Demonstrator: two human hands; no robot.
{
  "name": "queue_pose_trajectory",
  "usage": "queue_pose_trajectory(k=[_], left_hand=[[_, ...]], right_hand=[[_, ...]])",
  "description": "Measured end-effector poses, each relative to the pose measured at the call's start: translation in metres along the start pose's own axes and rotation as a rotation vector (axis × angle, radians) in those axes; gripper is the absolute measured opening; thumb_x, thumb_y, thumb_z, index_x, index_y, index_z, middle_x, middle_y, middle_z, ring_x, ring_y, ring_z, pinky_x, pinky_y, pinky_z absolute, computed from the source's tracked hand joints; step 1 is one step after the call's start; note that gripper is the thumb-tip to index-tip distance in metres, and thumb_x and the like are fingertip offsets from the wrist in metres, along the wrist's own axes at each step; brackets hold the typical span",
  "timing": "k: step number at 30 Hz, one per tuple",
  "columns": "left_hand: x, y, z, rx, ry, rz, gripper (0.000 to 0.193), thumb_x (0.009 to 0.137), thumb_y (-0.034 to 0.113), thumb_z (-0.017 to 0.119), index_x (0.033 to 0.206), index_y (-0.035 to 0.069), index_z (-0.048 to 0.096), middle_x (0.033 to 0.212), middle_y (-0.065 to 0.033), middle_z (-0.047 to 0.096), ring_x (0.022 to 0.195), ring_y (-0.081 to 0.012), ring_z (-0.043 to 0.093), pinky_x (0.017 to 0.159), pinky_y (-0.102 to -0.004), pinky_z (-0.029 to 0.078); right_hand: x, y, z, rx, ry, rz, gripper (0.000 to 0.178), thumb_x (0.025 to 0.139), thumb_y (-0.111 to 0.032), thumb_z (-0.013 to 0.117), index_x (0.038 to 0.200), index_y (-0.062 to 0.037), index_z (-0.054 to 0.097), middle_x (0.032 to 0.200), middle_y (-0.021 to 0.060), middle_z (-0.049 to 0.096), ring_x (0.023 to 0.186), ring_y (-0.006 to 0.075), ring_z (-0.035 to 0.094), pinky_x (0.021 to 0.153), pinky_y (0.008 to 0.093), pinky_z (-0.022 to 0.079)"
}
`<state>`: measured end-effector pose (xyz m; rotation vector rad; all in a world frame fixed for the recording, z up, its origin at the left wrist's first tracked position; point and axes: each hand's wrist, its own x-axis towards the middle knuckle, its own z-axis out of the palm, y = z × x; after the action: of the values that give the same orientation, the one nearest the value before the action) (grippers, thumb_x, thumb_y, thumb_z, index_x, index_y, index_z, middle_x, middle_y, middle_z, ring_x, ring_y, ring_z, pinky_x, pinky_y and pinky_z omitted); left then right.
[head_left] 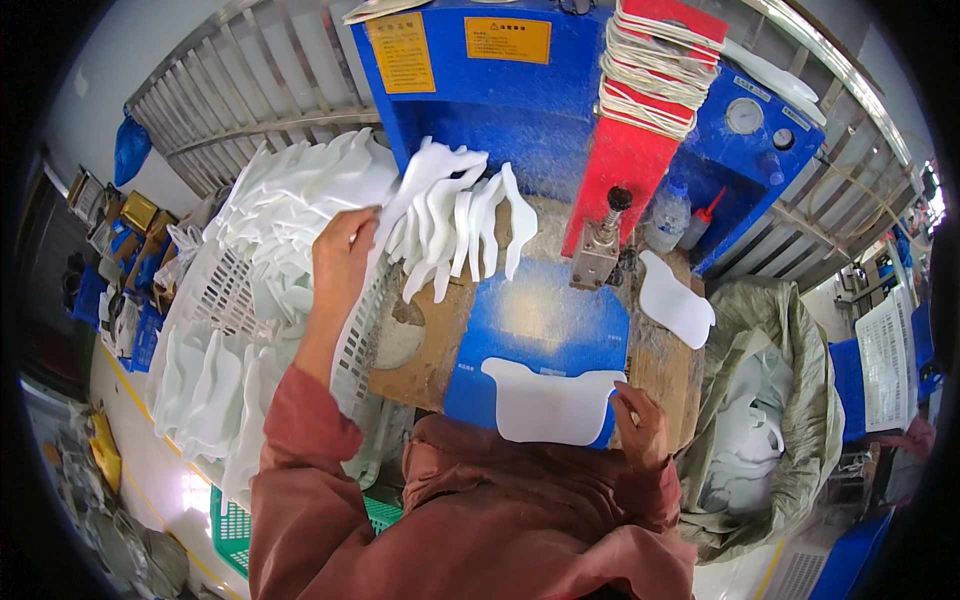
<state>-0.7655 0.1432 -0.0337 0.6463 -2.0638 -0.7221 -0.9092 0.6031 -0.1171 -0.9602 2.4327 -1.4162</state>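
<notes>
A flat white plastic piece (553, 405) with a wide top edge and a rounded lower end lies on the blue board (540, 310) in front of me. My right hand (640, 425) pinches its upper right corner between thumb and fingertips. Over to the left, my left hand (345, 255) is raised above the rim of the white crate (355, 350), with its fingers curled in. Its fingertips meet a white edge beside the heaped pieces, and what they hold is unclear. Several similar white pieces (465, 215) stand in a row behind the board.
A red press arm (630, 165) with a metal head (597, 255) overhangs the board from the blue machine (490, 110). Another white piece (675, 298) lies right of it. A greenish sack (815, 400) of white scraps stands at the right; a bottle (665, 215) stands behind.
</notes>
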Motion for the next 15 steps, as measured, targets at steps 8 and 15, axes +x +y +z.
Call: queue_pose_trajectory(k=[8, 15], left_hand=[[-0.117, 0.094, -0.003, -0.161, -0.566, -0.151, 0.023, 0.098, 0.000, 0.066, 0.120, 0.001, 0.072, 0.104, -0.0101, 0.070, 0.087, -0.0189, 0.070, 0.075, -0.0305, 0.058], [-0.169, 0.112, 0.015, -0.206, -0.699, 0.174, 0.021, 0.092, -0.001, 0.073, 0.113, 0.003, 0.075, 0.105, -0.0103, 0.071, 0.090, -0.0233, 0.072, 0.076, -0.0323, 0.058]], right_hand=[[0.046, -0.066, 0.003, -0.158, 0.066, -0.445, 0.049, 0.086, -0.005, 0.078, 0.133, -0.0010, 0.065, 0.136, 0.0226, 0.061, 0.128, 0.0424, 0.057, 0.106, 0.0461, 0.048], [0.040, -0.056, -0.014, 0.344, -0.715, -0.009, 0.048, 0.107, -0.032, 0.062, 0.145, -0.0018, 0.058, 0.130, 0.0162, 0.068, 0.121, 0.0246, 0.064, 0.105, 0.0374, 0.049]])
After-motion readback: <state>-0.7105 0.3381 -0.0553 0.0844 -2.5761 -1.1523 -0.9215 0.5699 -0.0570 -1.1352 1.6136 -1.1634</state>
